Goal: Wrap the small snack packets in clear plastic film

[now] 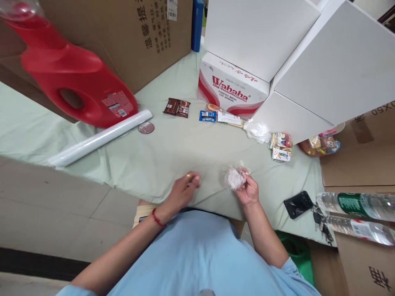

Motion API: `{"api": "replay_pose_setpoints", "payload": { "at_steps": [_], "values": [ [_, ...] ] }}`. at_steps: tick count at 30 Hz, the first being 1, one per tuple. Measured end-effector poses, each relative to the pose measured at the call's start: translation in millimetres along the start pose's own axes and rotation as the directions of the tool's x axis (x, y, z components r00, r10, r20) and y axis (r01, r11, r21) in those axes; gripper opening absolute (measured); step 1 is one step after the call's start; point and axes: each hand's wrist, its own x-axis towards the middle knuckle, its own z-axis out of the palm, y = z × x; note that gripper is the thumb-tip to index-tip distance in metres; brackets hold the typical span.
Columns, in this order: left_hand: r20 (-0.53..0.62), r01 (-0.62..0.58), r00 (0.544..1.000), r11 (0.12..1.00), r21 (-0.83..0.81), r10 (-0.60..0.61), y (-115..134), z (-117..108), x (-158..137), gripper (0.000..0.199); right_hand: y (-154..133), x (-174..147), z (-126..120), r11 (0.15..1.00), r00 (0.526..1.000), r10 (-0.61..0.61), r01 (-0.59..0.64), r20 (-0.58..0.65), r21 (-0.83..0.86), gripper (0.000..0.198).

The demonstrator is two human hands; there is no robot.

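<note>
My right hand point(248, 190) is closed on a crumpled ball of clear plastic wrap point(234, 177), held over the near part of the green cloth point(173, 148). Whether anything lies inside the wrap cannot be made out. To the left, my left hand point(183, 190) hovers by the cloth's near edge, fingers curled in, with nothing visible in them; a small yellow spot, perhaps a ring, shows on a finger. Beyond the right hand lie another crumpled clear plastic piece point(257, 130) and a pile of small snack packets point(280, 146).
A red jug point(89, 70), white roll point(101, 137) and round disc point(146, 128) are left. Brown packets point(177, 107), a blue packet point(207, 116) and Wahaha carton point(231, 88) stand ahead. Right are a black phone point(298, 204), keys point(322, 222) and bottles point(358, 205).
</note>
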Motion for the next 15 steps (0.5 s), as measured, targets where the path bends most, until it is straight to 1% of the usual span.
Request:
{"api": "replay_pose_setpoints", "payload": {
  "at_steps": [1, 2, 3, 4, 5, 6, 7, 10, 12, 15],
  "values": [
    [0.131, 0.072, 0.99, 0.987, -0.141, -0.053, 8.9, 13.5, -0.6, 0.057, 3.1, -5.4, 0.8, 1.0, 1.0, -0.008, 0.008, -0.004, 0.017, 0.029],
    [0.227, 0.163, 0.968, 0.951, -0.261, -0.104, 17.0, 26.2, -0.4, 0.062, 5.8, -10.0, 2.3, 0.999, 1.0, -0.015, 0.015, 0.003, 0.033, 0.028],
    [0.314, 0.242, 0.94, 0.906, -0.347, -0.131, 23.9, 37.3, 0.5, 0.064, 8.1, -14.0, 4.4, 0.999, 1.0, -0.019, 0.018, 0.022, 0.045, 0.027],
    [0.378, 0.3, 0.915, 0.863, -0.406, -0.141, 28.9, 46.6, 2.0, 0.065, 10.1, -17.3, 6.7, 0.998, 0.999, -0.02, 0.017, 0.05, 0.056, 0.027],
    [0.403, 0.336, 0.903, 0.829, -0.447, -0.148, 32.0, 53.6, 3.7, 0.064, 11.6, -20.1, 8.8, 0.998, 0.996, -0.021, 0.015, 0.085, 0.063, 0.028],
    [0.4, 0.347, 0.904, 0.807, -0.478, -0.151, 33.1, 58.3, 5.5, 0.062, 12.6, -22.5, 10.7, 0.998, 0.993, -0.022, 0.015, 0.118, 0.063, 0.028],
    [0.372, 0.338, 0.915, 0.795, -0.503, -0.154, 32.6, 60.6, 7.2, 0.059, 13.1, -24.6, 12.0, 0.998, 0.989, -0.024, 0.016, 0.147, 0.055, 0.028],
    [0.224, 0.263, 0.96, 0.8, -0.539, -0.165, 25.9, 55.5, 10.4, 0.045, 11.9, -28.1, 11.8, 0.999, 0.982, -0.043, 0.046, 0.186, -0.01, 0.027],
    [0.148, 0.226, 0.974, 0.814, -0.535, -0.173, 21.6, 46.4, 10.9, 0.038, 9.7, -28.1, 8.2, 0.994, 0.985, -0.087, 0.097, 0.151, -0.057, 0.026],
    [0.02, 0.183, 0.979, 0.822, -0.539, -0.205, 18.7, 34.5, 10.3, 0.037, 6.4, -25.5, 0.9, 0.977, 0.98, -0.194, 0.197, 0.042, -0.079, 0.026]
  ]
}}
